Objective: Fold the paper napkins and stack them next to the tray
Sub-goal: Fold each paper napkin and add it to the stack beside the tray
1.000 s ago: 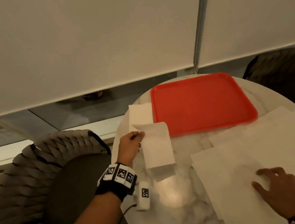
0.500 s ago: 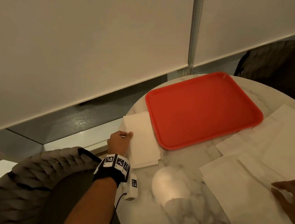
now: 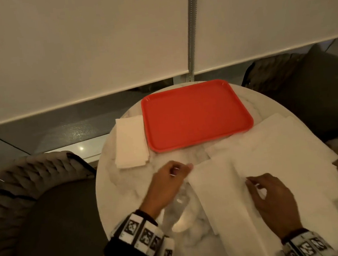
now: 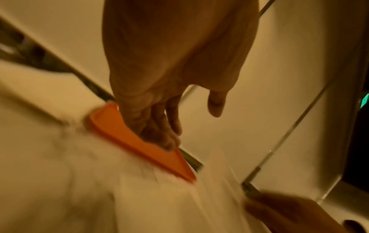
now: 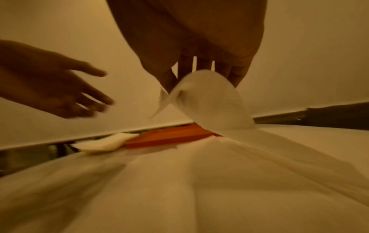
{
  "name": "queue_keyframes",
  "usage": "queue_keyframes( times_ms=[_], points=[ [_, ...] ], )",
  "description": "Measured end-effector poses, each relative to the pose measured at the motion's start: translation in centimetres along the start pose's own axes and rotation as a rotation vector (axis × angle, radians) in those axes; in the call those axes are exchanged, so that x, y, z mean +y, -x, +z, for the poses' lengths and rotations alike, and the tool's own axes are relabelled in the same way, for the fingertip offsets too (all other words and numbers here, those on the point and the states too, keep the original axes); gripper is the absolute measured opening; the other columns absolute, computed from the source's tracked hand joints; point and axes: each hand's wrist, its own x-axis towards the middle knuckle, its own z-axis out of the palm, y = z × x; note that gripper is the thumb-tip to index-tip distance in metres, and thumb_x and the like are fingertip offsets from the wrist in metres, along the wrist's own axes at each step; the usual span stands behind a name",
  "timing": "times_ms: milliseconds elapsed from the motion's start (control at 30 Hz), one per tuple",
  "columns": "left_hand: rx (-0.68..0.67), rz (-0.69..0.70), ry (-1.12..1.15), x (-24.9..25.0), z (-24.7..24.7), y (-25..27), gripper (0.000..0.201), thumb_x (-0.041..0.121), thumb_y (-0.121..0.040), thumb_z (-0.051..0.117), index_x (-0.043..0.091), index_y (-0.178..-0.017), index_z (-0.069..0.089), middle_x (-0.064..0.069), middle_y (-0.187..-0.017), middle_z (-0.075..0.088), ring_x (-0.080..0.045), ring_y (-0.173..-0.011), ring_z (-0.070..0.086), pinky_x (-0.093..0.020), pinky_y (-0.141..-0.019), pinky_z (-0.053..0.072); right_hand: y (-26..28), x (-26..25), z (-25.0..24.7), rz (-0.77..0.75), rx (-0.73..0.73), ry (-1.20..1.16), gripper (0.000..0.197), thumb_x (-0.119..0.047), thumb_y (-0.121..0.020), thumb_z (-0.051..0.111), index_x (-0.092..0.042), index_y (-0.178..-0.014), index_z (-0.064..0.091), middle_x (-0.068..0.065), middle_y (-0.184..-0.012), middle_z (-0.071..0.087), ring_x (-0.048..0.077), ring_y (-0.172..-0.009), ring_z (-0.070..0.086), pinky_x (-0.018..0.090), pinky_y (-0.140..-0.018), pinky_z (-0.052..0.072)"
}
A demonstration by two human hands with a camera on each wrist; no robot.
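A red tray (image 3: 194, 114) lies at the far side of the round table. Left of it sits a stack of folded white napkins (image 3: 130, 142), seen small in the right wrist view (image 5: 101, 143). Several unfolded napkins (image 3: 284, 152) overlap on the table's right half. My right hand (image 3: 250, 180) pinches the edge of the top napkin (image 3: 217, 185) and lifts it into a curl (image 5: 215, 100). My left hand (image 3: 181, 168) hovers at that napkin's far left corner with fingers spread (image 5: 85, 100), holding nothing.
The marble table (image 3: 129, 196) is small, and the loose napkins hang over its right rim. A woven chair (image 3: 22, 188) stands at the left and a dark chair (image 3: 308, 93) at the back right. A roller blind (image 3: 68, 44) hangs behind.
My left hand let go of the folded stack and swung right to the top loose napkin. My right hand moved up the sheet and pinched its edge, lifting it.
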Motion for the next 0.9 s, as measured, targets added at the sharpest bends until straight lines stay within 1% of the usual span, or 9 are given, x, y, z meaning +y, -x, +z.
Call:
queue_keyframes(
  times_ms=[100,267,367,400,500,600,700,800,900],
  points=[
    [-0.175,-0.14,0.166,-0.2,6.8,3.0,0.058,0.071,-0.074,0.068,0.029,-0.113,0.063,0.006,-0.109,0.072,-0.015,-0.1,0.071,-0.037,-0.091,0.058,2.1,-2.5,-0.7,-0.13,-0.1,-0.093,0.006,-0.021,-0.09,0.067,-0.024,-0.093,0.071,-0.01,-0.087,0.065,0.011,-0.075,0.061,0.029,-0.067,0.053],
    [-0.021,-0.052,0.312,0.0,10.7,6.3,0.022,0.029,-0.098,0.06,0.02,-0.116,0.07,-0.002,-0.109,0.076,-0.02,-0.105,0.071,-0.049,-0.1,0.053,4.7,-4.0,-2.9,-0.215,-0.248,-0.4,0.01,-0.031,-0.09,0.066,-0.029,-0.099,0.072,-0.018,-0.093,0.067,0.003,-0.083,0.064,0.02,-0.075,0.051],
    [-0.023,-0.059,0.349,0.6,9.9,8.2,0.025,0.018,-0.099,0.057,0.015,-0.121,0.068,-0.004,-0.115,0.075,-0.023,-0.109,0.07,-0.048,-0.103,0.051,4.9,-2.4,-4.4,0.024,-0.157,-0.591,0.03,-0.036,-0.081,0.076,-0.033,-0.109,0.066,-0.014,-0.108,0.062,0.005,-0.096,0.063,0.02,-0.081,0.047],
    [-0.052,-0.079,0.394,1.0,9.4,8.9,0.027,0.017,-0.098,0.059,0.011,-0.124,0.067,-0.007,-0.118,0.074,-0.025,-0.112,0.069,-0.047,-0.104,0.05,4.7,-1.6,-4.6,0.155,-0.203,-0.669,0.043,-0.04,-0.076,0.08,-0.034,-0.115,0.063,-0.01,-0.114,0.06,0.006,-0.102,0.061,0.022,-0.084,0.046],
    [-0.109,-0.114,0.514,2.0,8.0,10.7,0.031,0.016,-0.097,0.06,0.004,-0.125,0.066,-0.012,-0.12,0.073,-0.028,-0.112,0.068,-0.041,-0.101,0.053,4.2,-0.1,-5.1,0.452,-0.606,-1.117,0.089,-0.06,-0.051,0.085,-0.028,-0.129,0.057,0.004,-0.123,0.067,0.022,-0.112,0.063,0.033,-0.088,0.047],
    [-0.123,-0.116,0.517,2.2,6.9,11.8,0.024,0.015,-0.096,0.06,0.007,-0.117,0.069,-0.008,-0.113,0.075,-0.022,-0.103,0.072,-0.033,-0.09,0.057,4.3,0.4,-5.7,0.469,-0.869,-1.388,0.071,-0.044,-0.073,0.072,-0.014,-0.135,0.055,0.016,-0.129,0.065,0.035,-0.114,0.064,0.042,-0.086,0.055],
    [-0.007,-0.117,0.394,1.5,6.4,12.0,0.018,0.023,-0.097,0.061,0.015,-0.109,0.072,0.006,-0.105,0.077,-0.008,-0.099,0.072,-0.02,-0.084,0.054,4.6,0.3,-5.8,0.485,-0.809,-1.399,0.058,-0.028,-0.074,0.074,-0.008,-0.126,0.06,0.018,-0.12,0.069,0.036,-0.107,0.068,0.041,-0.078,0.059],
    [0.128,-0.071,0.09,0.0,6.2,11.7,0.042,0.052,-0.086,0.062,0.014,-0.103,0.07,0.004,-0.109,0.074,-0.018,-0.105,0.068,-0.035,-0.095,0.051,4.1,0.8,-5.1,0.433,-0.657,-1.315,0.055,-0.021,-0.071,0.082,-0.008,-0.121,0.064,0.015,-0.118,0.071,0.032,-0.105,0.07,0.04,-0.079,0.059],
    [0.223,-0.003,-0.092,-0.6,6.7,11.9,0.035,0.04,-0.093,0.059,0.011,-0.11,0.069,-0.005,-0.109,0.073,-0.02,-0.101,0.068,-0.041,-0.093,0.055,3.8,0.6,-4.7,0.388,-0.603,-1.178,0.034,-0.013,-0.085,0.071,-0.014,-0.119,0.066,0.009,-0.118,0.072,0.027,-0.104,0.07,0.044,-0.088,0.056]
  ],
)
